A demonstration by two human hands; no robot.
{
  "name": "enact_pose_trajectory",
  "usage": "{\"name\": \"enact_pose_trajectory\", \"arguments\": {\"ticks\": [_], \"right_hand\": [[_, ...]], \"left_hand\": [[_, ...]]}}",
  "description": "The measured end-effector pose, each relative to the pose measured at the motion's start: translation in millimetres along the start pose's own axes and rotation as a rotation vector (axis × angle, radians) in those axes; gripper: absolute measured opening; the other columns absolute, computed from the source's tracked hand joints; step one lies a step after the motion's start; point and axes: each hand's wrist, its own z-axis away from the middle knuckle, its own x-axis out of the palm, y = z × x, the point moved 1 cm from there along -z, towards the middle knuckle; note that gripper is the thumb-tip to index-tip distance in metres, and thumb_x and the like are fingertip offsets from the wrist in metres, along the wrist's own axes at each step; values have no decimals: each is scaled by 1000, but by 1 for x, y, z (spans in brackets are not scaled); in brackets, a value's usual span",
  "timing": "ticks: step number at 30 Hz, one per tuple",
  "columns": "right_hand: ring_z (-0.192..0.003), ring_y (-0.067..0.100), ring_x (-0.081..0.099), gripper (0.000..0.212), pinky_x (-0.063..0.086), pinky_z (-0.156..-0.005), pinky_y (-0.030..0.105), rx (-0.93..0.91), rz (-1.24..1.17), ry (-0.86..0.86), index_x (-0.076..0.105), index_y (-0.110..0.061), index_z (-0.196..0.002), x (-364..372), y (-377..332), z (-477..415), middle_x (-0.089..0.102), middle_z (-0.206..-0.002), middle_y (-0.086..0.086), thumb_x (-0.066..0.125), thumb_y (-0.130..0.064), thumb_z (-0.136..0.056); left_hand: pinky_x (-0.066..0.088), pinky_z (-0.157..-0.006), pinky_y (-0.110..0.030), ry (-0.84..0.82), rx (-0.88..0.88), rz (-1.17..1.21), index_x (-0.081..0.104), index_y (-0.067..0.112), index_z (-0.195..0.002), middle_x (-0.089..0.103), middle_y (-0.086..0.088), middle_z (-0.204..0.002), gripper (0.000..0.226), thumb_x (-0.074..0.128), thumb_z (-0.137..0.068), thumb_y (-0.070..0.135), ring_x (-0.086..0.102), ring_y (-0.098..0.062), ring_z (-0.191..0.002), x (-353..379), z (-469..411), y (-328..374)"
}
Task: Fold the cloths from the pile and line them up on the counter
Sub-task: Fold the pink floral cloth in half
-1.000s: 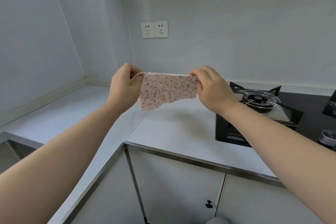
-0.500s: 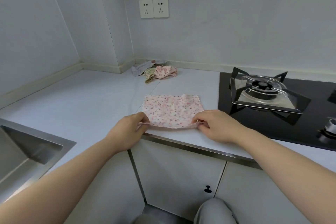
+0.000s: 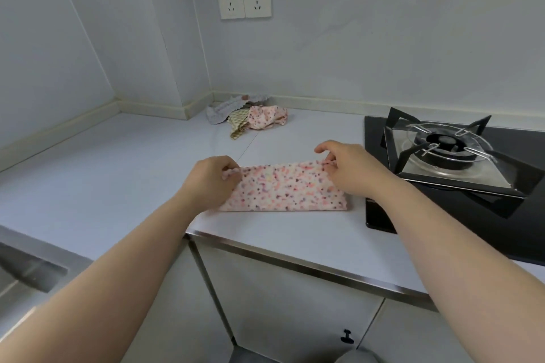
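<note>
Left hand [image 3: 211, 183] and right hand [image 3: 351, 171] pinch the far corners of the speckled cloth [image 3: 283, 190]. It lies folded beside the stove [image 3: 448, 153].

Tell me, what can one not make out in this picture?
Head view.
Far corners of the speckled cloth: covered by the left hand and right hand.
The pile of cloths in the corner: overlapping and small, number unclear.
The sink: cut off by the left edge.
The gas stove: cut off by the right edge.

Pale counter [image 3: 103, 174] is carrying a spotted cloth [image 3: 283, 188] lying flat near its front edge; a cloth pile [image 3: 250, 118] is sitting in the back corner, a hob [image 3: 454, 162] at right.
</note>
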Motion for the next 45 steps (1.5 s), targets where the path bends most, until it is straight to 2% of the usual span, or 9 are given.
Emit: {"name": "enact_pose_trajectory", "arguments": {"ticks": [6, 12, 15, 18, 21, 26, 31, 40, 45], "right_hand": [[-134, 21, 27, 45, 24, -111, 38, 126, 197, -79, 48, -31, -142, 39, 21, -26, 39, -140, -3, 45, -36, -98], [-101, 16, 52, 11, 43, -84, 29, 81, 4, 30, 51, -29, -85, 37, 21, -32, 55, -101, -10, 59, -22, -88], [-73, 14, 55, 19, 41, -56, 19, 93, -196, 93, 51, -27, -86, 35, 22, -32, 59, -91, -7, 66, -15, -86], [-80, 4, 54, 30, 41, -65, 19, 91, -310, 107, 56, -35, -101, 32, 27, -29, 55, -97, -11, 74, -18, -84], [-113, 7, 51, 49, 51, -89, 32, 146, -486, 155, 60, -38, -122, 30, 31, -27, 54, -111, -7, 79, -15, -82], [-114, 18, 60, 59, 58, -89, 38, 175, -688, 207, 65, -38, -121, 30, 34, -31, 55, -130, 11, 80, 0, -78], [-103, 27, 69, 49, 59, -88, 42, 173, -830, 205, 69, -36, -114, 31, 40, -36, 64, -121, 18, 81, -5, -78], [-104, 27, 68, 36, 53, -95, 35, 182, -902, 272, 70, -26, -113, 29, 43, -34, 68, -102, 11, 80, -11, -81], [-117, 26, 63, 31, 48, -105, 49, 184, -942, 274, 76, -25, -102, 29, 43, -32, 72, -110, 13, 85, -16, -74]], "left_hand": [[38, -86, -27, 11, 58, -12, 65, 19, -115, 65, 1, -116, 24, 65, -92, 29, 57, -21, -106, 34, -25, -22], [40, -87, -25, 23, 59, 113, 64, 28, -119, 61, 10, -104, 32, 70, -88, 22, 54, -11, -101, 33, -36, -27], [39, -101, -36, -22, 77, -3, 62, 29, -130, 59, 1, -114, 38, 64, -92, 26, 50, -22, -114, 36, -39, -28], [29, -110, -40, -67, 21, -72, 61, 34, -128, 51, 1, -126, 34, 58, -94, 30, 38, -25, -127, 38, -39, -25], [38, -102, -42, -40, 30, -3, 62, 34, -95, 58, 4, -116, 11, 65, -88, 27, 48, -24, -116, 36, -38, -23], [40, -56, -17, 44, -25, 440, 56, 24, -82, 57, 9, -70, 24, 73, -85, 8, 51, -7, -60, 29, -34, -24], [52, -63, -20, 83, -110, 804, 61, 23, -94, 62, 6, -78, 38, 79, -77, -5, 58, -6, -64, 25, -33, -28], [48, -58, -15, 141, -137, 791, 70, 21, -108, 62, 12, -59, 28, 80, -82, 15, 56, -2, -56, 26, -31, -31], [49, -59, -13, 161, -115, 768, 71, 24, -104, 69, 8, -64, 18, 76, -87, 22, 60, -1, -58, 27, -30, -29]]}}
